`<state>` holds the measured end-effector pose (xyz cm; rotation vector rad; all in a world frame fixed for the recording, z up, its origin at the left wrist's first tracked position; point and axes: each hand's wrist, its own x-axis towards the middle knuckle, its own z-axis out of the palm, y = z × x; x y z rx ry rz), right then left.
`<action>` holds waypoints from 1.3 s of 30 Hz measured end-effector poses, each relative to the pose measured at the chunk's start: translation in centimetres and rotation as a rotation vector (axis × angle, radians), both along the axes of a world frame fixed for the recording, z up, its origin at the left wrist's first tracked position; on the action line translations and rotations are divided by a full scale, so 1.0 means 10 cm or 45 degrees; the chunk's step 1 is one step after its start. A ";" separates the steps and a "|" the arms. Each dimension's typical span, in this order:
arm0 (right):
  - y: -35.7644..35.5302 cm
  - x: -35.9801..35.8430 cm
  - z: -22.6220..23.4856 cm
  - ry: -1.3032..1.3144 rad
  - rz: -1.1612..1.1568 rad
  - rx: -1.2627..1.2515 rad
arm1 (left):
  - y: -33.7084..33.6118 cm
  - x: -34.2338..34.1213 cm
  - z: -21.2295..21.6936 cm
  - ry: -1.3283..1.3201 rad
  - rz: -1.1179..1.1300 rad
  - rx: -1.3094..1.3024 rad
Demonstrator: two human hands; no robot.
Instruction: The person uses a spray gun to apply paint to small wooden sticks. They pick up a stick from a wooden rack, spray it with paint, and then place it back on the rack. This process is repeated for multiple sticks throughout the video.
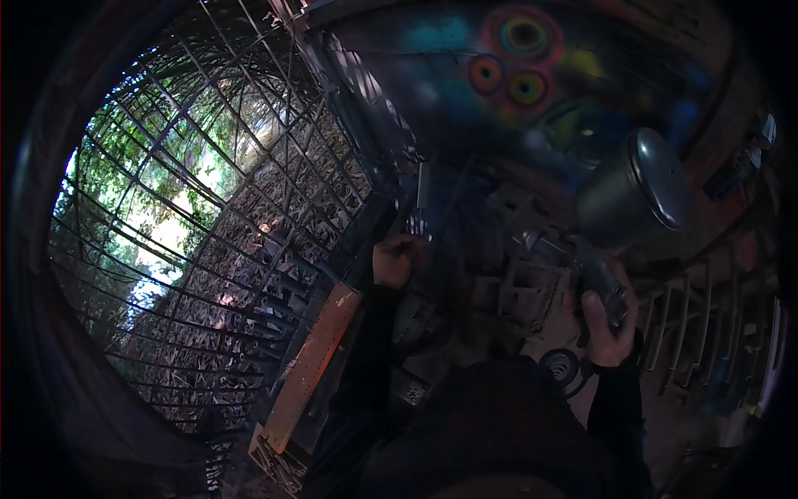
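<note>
My right hand point(611, 323) grips the handle of a grey paint spray gun point(582, 262), whose large dark metal cup point(636, 187) with a round lid stands above the hand. The gun's nozzle points left toward a dark metal framework point(511, 287) lying in front of me. My left hand point(397, 259) is closed in a fist at that framework's left edge, apparently around a thin grey upright bar point(421, 193). The scene is dark, so its grip is hard to make out. Both forearms are in dark sleeves.
A large wire-mesh grate point(208, 208) fills the left, with leaves and bright light behind it. An orange perforated metal bar point(312, 366) lies at the lower left. A wall painted with colourful rings point(515, 58) stands behind. A coiled hose fitting point(562, 363) hangs below the gun.
</note>
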<state>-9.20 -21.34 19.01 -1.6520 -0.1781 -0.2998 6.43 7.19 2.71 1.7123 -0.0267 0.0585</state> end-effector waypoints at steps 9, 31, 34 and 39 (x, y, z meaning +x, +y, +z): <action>-0.02 -0.01 -0.06 -0.008 0.046 0.072 | 0.02 0.01 -0.04 -0.022 -0.003 -0.098; -0.06 -0.06 -0.11 -0.068 0.054 0.076 | 0.08 0.00 0.01 0.146 -0.111 -0.339; -0.05 -0.06 -0.09 -0.066 0.046 0.104 | 0.08 -0.01 0.05 0.168 -0.121 -0.356; -0.07 -0.09 -0.07 -0.058 0.029 0.087 | 0.03 -0.07 0.14 0.200 -0.136 -0.426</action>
